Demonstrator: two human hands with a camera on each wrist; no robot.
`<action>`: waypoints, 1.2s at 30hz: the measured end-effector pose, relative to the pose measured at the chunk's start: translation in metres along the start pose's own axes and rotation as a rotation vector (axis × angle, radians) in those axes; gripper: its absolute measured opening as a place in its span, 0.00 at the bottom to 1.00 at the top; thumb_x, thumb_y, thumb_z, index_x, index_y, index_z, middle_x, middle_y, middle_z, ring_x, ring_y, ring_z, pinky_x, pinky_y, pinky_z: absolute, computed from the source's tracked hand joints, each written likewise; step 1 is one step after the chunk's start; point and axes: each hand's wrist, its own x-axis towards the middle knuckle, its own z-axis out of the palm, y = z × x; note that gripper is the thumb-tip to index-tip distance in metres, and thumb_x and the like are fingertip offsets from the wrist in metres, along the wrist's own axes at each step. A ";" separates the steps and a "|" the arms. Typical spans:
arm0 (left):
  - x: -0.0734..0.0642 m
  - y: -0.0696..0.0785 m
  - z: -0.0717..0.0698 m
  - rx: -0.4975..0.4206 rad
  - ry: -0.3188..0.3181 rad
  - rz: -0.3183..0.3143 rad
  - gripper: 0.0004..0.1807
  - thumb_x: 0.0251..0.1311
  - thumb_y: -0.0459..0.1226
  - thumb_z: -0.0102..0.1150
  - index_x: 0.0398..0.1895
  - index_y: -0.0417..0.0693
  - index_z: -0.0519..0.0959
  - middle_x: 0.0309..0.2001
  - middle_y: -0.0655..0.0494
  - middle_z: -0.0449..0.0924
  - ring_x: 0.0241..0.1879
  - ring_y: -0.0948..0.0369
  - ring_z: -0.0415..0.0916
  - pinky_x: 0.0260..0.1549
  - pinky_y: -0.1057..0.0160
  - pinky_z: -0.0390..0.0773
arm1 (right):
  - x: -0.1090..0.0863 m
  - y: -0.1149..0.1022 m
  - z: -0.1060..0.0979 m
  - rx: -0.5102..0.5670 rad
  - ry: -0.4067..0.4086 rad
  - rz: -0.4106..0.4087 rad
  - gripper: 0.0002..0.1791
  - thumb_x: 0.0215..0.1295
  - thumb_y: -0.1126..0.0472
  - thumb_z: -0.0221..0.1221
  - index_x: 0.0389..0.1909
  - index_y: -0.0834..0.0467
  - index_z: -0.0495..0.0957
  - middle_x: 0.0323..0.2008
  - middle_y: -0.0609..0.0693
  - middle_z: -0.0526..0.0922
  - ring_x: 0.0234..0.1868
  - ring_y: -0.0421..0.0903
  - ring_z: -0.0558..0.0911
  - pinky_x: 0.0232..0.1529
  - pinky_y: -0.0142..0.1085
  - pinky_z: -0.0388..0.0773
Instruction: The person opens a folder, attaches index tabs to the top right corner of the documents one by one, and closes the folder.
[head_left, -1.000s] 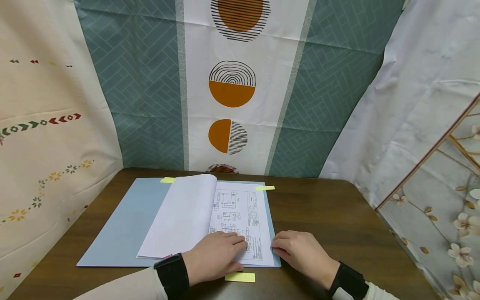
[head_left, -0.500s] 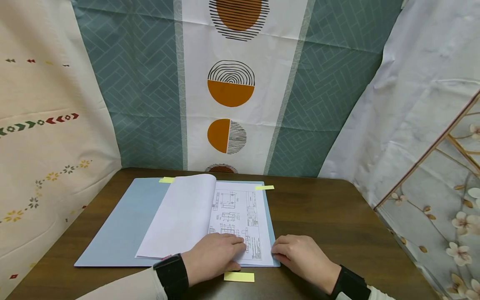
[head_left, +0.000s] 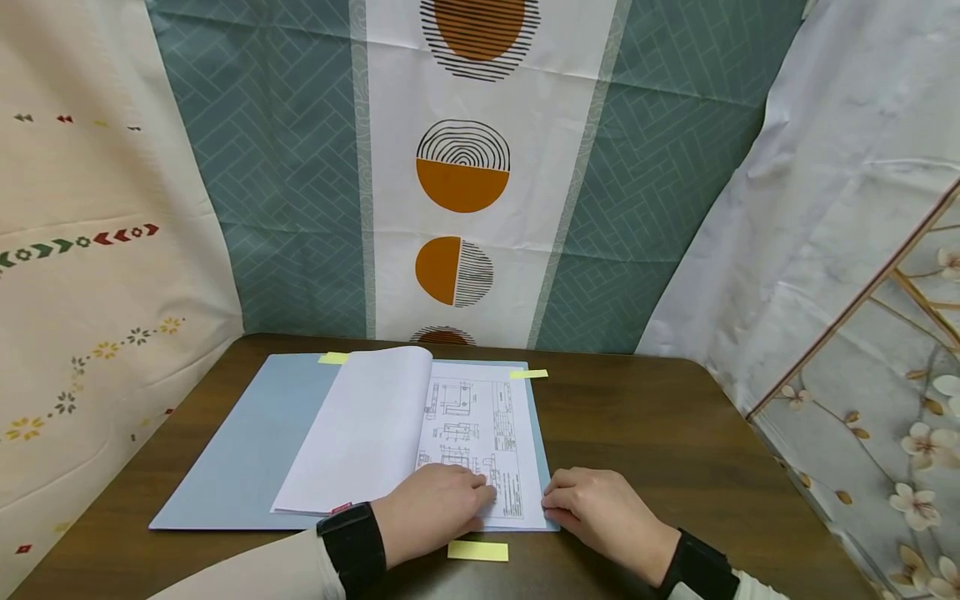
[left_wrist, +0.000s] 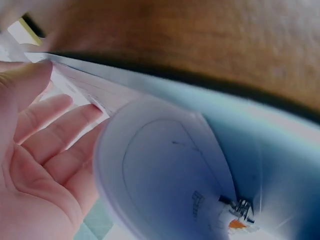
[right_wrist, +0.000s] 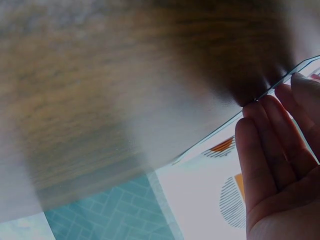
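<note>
A pale blue folder [head_left: 232, 467] lies spread on the brown table in the head view. Turned-over white sheets [head_left: 360, 433] bulge near the fold, and to their right is a page with technical drawings [head_left: 468, 400]. My left hand [head_left: 431, 508] rests on the lower part of that page, fingers extended. In the left wrist view its thumb [left_wrist: 32, 82] is at the paper's near edge, beside a curved sheet [left_wrist: 160, 165]. My right hand [head_left: 596, 508] touches the folder's lower right edge; the right wrist view shows its loosely bent fingers [right_wrist: 255, 155] along that edge.
Yellow sticky strips mark the table and folder: one in front [head_left: 477, 551], one at the top right [head_left: 528, 374], one at the top left [head_left: 333, 358]. Patterned cloths [head_left: 300, 167] hang behind and beside the brown table [head_left: 637, 417].
My left wrist has shifted slightly to the right, and a small red mark at the sheets' bottom corner shows more. My right hand has slid a little nearer along the folder's edge.
</note>
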 end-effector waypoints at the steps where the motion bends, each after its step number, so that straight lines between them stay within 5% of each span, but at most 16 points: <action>1: 0.001 0.000 0.000 0.013 -0.002 0.006 0.15 0.68 0.50 0.78 0.52 0.58 0.89 0.44 0.66 0.89 0.41 0.68 0.84 0.44 0.67 0.83 | 0.000 0.000 0.000 0.005 -0.007 0.007 0.09 0.63 0.60 0.81 0.43 0.49 0.95 0.40 0.38 0.88 0.36 0.33 0.81 0.40 0.31 0.84; 15: 0.011 0.001 -0.009 0.136 -0.040 0.058 0.18 0.64 0.50 0.80 0.54 0.58 0.89 0.39 0.64 0.91 0.31 0.67 0.82 0.40 0.68 0.84 | 0.000 0.001 0.001 0.017 0.004 0.009 0.09 0.63 0.60 0.81 0.43 0.50 0.95 0.39 0.38 0.88 0.35 0.34 0.82 0.41 0.31 0.85; 22: 0.010 0.007 -0.006 0.119 -0.052 0.004 0.35 0.61 0.44 0.83 0.71 0.56 0.81 0.48 0.58 0.91 0.39 0.63 0.86 0.46 0.63 0.87 | 0.000 0.001 0.001 0.041 -0.004 0.032 0.08 0.64 0.61 0.81 0.41 0.49 0.95 0.39 0.38 0.88 0.36 0.33 0.81 0.42 0.32 0.86; 28: 0.014 0.003 -0.006 -0.061 0.056 -0.107 0.06 0.72 0.42 0.73 0.43 0.51 0.86 0.29 0.60 0.84 0.24 0.67 0.76 0.28 0.66 0.80 | 0.001 0.002 0.001 0.077 -0.037 0.057 0.08 0.64 0.61 0.80 0.43 0.49 0.95 0.39 0.37 0.88 0.34 0.32 0.80 0.41 0.31 0.85; 31: 0.014 -0.002 -0.007 -0.182 0.101 -0.166 0.06 0.73 0.40 0.71 0.37 0.49 0.86 0.25 0.61 0.81 0.21 0.67 0.70 0.24 0.67 0.73 | 0.002 0.002 0.000 0.085 -0.053 0.064 0.09 0.64 0.61 0.80 0.44 0.49 0.95 0.38 0.38 0.88 0.34 0.32 0.80 0.41 0.30 0.85; 36: 0.015 -0.007 -0.008 -0.214 0.114 -0.232 0.07 0.72 0.40 0.74 0.38 0.46 0.89 0.26 0.57 0.85 0.21 0.65 0.71 0.25 0.66 0.72 | 0.003 0.002 -0.002 0.069 -0.040 0.057 0.10 0.62 0.62 0.81 0.43 0.50 0.95 0.38 0.39 0.88 0.34 0.32 0.80 0.41 0.31 0.86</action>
